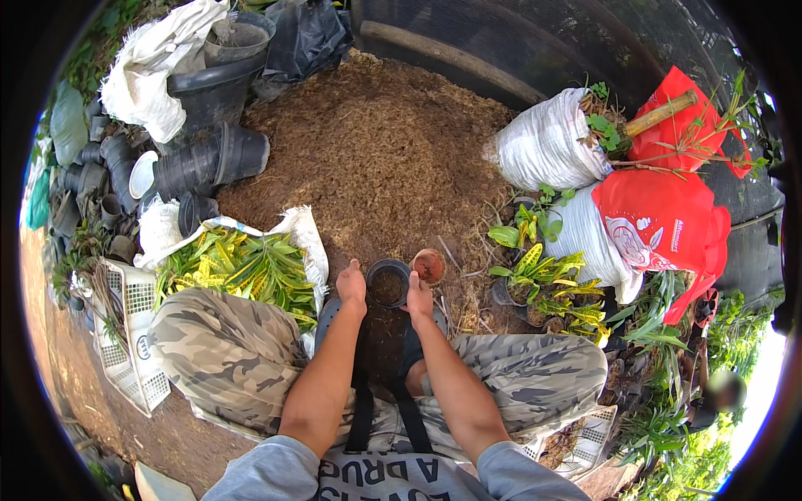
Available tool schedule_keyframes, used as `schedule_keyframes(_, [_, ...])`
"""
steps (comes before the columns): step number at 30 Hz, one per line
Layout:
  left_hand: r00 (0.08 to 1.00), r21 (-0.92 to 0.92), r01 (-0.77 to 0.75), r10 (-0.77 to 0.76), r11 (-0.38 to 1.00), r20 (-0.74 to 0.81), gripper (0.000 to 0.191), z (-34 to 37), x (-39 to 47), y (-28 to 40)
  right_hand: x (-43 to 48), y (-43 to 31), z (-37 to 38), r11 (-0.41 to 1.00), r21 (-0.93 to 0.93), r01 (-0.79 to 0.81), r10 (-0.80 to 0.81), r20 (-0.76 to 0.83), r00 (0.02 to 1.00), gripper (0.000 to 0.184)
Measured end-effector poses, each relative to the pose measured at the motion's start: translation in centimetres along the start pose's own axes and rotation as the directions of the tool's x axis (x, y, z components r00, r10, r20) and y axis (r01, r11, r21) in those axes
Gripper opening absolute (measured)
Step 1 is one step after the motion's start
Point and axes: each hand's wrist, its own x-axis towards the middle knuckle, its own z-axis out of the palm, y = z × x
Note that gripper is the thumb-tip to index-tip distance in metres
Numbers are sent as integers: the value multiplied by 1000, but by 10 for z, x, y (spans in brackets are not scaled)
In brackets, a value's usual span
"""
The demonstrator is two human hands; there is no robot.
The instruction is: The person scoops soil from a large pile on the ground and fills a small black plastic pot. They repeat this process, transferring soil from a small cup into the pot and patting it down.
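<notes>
A round black plastic plant pot (387, 284) with dark soil in it stands on the ground between my two hands. My right hand (415, 294) rests against the pot's right rim. My left hand (352, 286) is just left of the pot, thumb side up, holding nothing; a narrow gap shows between it and the rim. Right behind the pot is a small terracotta-coloured pot (429, 266) with reddish-brown matter inside. A large heap of brown growing medium (376, 150) rises in front of me. At my left lies a white woven sack (310, 241) filled with yellow-green leafy cuttings (244, 269).
Stacked black pots (207, 160) lie at the upper left, near a white plastic crate (135, 338). On the right are potted yellow-leaved plants (532, 269), white filled sacks (545, 141) and red bags (658, 219). Another person (711, 401) is at the far right edge.
</notes>
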Motion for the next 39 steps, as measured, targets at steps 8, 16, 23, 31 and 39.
schedule_keyframes(8, [959,-239,-261,280,935,49,45,2,-9,2,-9,-18,-9,997,12,-77,76,69,995,68])
schedule_keyframes(16, [994,98,-112,111,989,22,46,0,-10,-4,-21,-21,1,995,105,-3,-9,120,993,64])
schedule_keyframes(23, [962,-156,-260,241,953,-131,51,-1,-6,3,-2,10,-12,994,2,-110,110,-9,994,56])
schedule_keyframes(31, [969,-89,-217,204,972,-136,48,-3,0,-7,5,-2,-35,967,251,-50,78,-104,991,97])
schedule_keyframes(39, [940,419,-308,340,854,-2,65,-6,-4,-14,18,-17,-41,788,-394,472,-512,3,859,58])
